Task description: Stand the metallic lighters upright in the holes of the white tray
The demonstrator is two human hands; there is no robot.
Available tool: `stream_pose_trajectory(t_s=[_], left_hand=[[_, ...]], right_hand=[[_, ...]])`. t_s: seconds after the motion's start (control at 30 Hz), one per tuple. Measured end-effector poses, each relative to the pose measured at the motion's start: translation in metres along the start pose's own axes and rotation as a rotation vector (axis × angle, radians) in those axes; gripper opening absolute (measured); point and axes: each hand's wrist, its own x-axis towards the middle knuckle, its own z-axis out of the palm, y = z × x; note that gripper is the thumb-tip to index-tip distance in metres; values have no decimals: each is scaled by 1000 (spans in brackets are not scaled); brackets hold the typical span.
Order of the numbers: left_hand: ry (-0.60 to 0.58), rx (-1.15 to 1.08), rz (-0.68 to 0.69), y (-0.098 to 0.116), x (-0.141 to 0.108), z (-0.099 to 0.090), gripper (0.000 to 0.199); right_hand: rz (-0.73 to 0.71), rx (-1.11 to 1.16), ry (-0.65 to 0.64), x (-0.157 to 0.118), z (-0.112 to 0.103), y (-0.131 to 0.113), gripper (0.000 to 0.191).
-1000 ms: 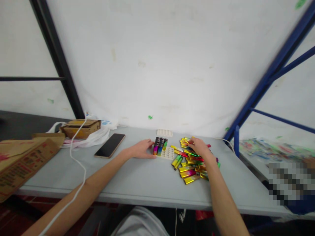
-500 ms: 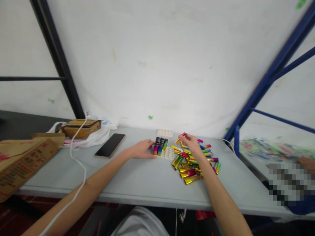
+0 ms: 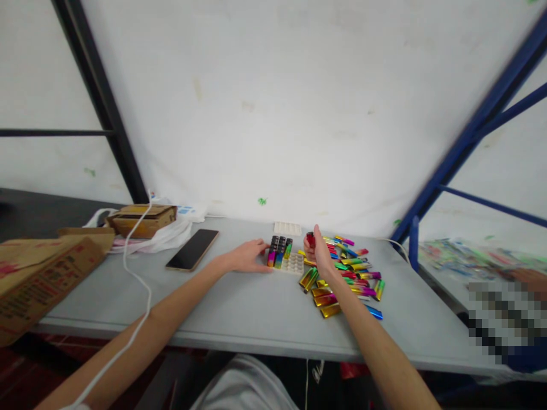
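A white tray (image 3: 294, 263) with rows of small square pockets lies on the table. Upright in its left part stand several shiny lighters (image 3: 279, 253) with black tops and rainbow-coloured bodies. My left hand (image 3: 248, 256) rests at the tray's left side, thumb and fingers apart, fingertips close to the standing lighters; whether they touch is unclear. Just right of the tray, my right hand (image 3: 319, 253) is raised with its fingers closed around a lighter (image 3: 310, 239), whose dark red upper end shows. Beneath and beyond that hand spreads a loose pile of metallic lighters (image 3: 327, 299).
Against the wall lies a second white tray (image 3: 288, 228). To the left are a phone (image 3: 193, 249), a small carton (image 3: 143, 221), a white plastic bag (image 3: 171, 242) and a larger cardboard box (image 3: 55, 279). A white cable (image 3: 147, 296) crosses my left forearm. Another person's hand (image 3: 530, 279) is at far right.
My right hand has turned upright and moved slightly left from the pile toward the tray, bringing a lighter with it. My left hand has stayed at the tray.
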Motion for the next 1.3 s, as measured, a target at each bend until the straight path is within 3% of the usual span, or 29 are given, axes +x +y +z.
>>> stream_pose_trajectory(t_s=[0.17, 0.3, 0.5, 0.73, 0.83, 1.03, 1.3], left_hand=[[0, 1, 11, 2, 0, -1, 55], [5, -10, 17, 2, 1, -1, 54], [11, -26, 17, 1, 0, 0, 54], [18, -16, 14, 0, 0, 0, 57], [17, -9, 16, 0, 1, 1, 58], [5, 9, -4, -1, 1, 2, 56], [0, -1, -3, 2, 0, 0, 58]], right_hand=[[65, -54, 107, 0, 6, 8, 52], [36, -106, 102, -1, 9, 13, 45], [9, -104, 105, 2, 7, 14, 57], [-158, -80, -32, 0, 4, 8, 64], [-228, -228, -28, -4, 4, 5, 52], [-592, -727, 16, -7, 0, 3, 34], [-509, -787, -138, -8, -4, 4, 29]])
